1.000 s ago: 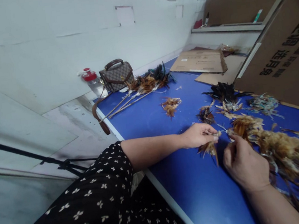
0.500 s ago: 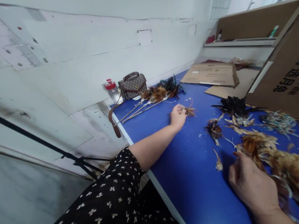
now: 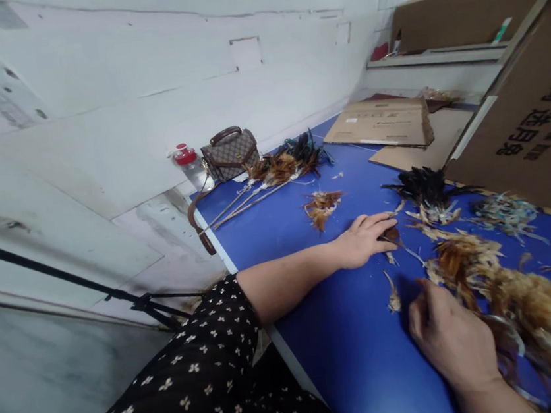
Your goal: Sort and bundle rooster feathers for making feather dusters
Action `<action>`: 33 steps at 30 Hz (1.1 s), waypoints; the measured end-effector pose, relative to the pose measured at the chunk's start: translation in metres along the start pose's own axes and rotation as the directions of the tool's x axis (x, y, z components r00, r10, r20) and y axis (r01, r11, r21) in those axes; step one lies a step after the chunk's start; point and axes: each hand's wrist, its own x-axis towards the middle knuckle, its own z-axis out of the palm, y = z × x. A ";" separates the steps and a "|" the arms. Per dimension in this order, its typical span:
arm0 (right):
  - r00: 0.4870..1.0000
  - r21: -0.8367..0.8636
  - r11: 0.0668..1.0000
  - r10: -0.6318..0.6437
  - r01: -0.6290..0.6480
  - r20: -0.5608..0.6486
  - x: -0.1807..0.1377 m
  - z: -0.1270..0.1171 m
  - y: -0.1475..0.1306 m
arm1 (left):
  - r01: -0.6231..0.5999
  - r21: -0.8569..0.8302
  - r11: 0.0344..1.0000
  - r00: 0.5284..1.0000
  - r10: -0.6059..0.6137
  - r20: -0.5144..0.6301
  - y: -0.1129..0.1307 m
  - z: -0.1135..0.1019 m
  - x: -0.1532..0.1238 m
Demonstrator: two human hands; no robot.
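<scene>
Our left hand (image 3: 366, 239) lies flat, fingers loosely spread over a small dark feather tuft (image 3: 391, 236) on the blue worktop (image 3: 349, 330), while our right hand (image 3: 449, 336), half curled and nearer us, touches the brown feather pile (image 3: 526, 310) to its right.

Her left hand (image 3: 366, 239) has come back from the small brown feather tuft (image 3: 322, 204) toward the far edge of the desk, leaving it there, and now lies flat over a dark feather clump (image 3: 391, 236). A single loose feather (image 3: 393, 296) lies apart near the right hand (image 3: 452, 339).
</scene>
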 end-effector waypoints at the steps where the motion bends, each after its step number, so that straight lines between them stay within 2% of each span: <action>1: 1.000 -0.001 1.000 -0.004 0.004 0.005 0.000 0.000 0.000 | 0.027 0.014 1.000 1.000 -0.027 -0.004 0.000 0.000 -0.001; 4: 1.000 -0.002 1.000 -0.010 0.010 0.010 -0.002 0.002 -0.001 | 0.044 0.004 0.999 0.998 -0.044 -0.040 -0.003 0.001 -0.004; 6: 1.000 0.006 1.000 -0.005 0.005 0.020 -0.002 0.002 -0.002 | 0.019 -0.069 0.997 0.989 -0.029 -0.142 -0.004 0.002 -0.005; 9: 0.999 0.019 1.000 -0.019 0.019 0.030 -0.002 0.003 -0.003 | -0.072 -0.287 0.955 0.919 -0.048 -0.392 0.000 0.004 -0.005; 11: 0.999 0.029 0.999 -0.036 0.035 0.019 -0.003 0.004 -0.002 | -0.116 -0.521 0.846 0.871 -0.165 -0.463 0.009 0.006 -0.008; 12: 0.999 0.038 0.999 -0.035 0.035 0.015 -0.004 0.004 -0.001 | -0.110 -0.658 0.745 0.869 -0.249 -0.428 0.017 0.007 -0.011; 14: 1.000 0.071 0.997 0.005 -0.006 0.007 -0.004 0.005 0.001 | -0.022 -0.895 0.445 0.897 -0.386 -0.214 0.034 0.008 -0.017; 16: 0.992 0.163 0.979 0.126 -0.125 0.003 -0.002 0.002 0.002 | 0.067 -0.978 0.198 0.923 -0.386 -0.014 0.054 0.009 -0.023; 18: 0.957 0.333 0.900 0.291 -0.280 0.017 0.005 -0.005 0.000 | 0.113 -0.989 0.092 0.934 -0.350 0.074 0.072 0.009 -0.027; 20: 0.896 0.529 0.741 0.434 -0.413 0.091 0.015 -0.014 -0.005 | 0.125 -0.986 0.111 0.941 -0.328 0.082 0.084 0.010 -0.030; 22: 0.821 0.658 0.548 0.535 -0.516 0.198 0.027 -0.022 -0.012 | 0.118 -0.973 0.197 0.951 -0.305 0.054 0.090 0.011 -0.032; 24: 0.737 0.704 0.388 0.613 -0.595 0.285 0.035 -0.027 -0.019 | 0.107 -0.946 0.306 0.963 -0.270 0.022 0.091 0.014 -0.033; 27: 0.636 0.687 0.262 0.678 -0.677 0.369 0.038 -0.030 -0.022 | 0.100 -0.903 0.418 0.974 -0.227 0.003 0.085 0.016 -0.034; 30: 0.570 0.681 0.166 0.703 -0.713 0.425 0.033 -0.029 -0.018 | 0.087 -0.883 0.460 0.973 -0.228 -0.023 0.078 0.014 -0.033; 33: 0.502 0.725 0.020 0.736 -0.688 0.455 0.028 -0.028 -0.013 | 0.081 -0.870 0.487 0.963 -0.262 -0.057 0.073 0.011 -0.032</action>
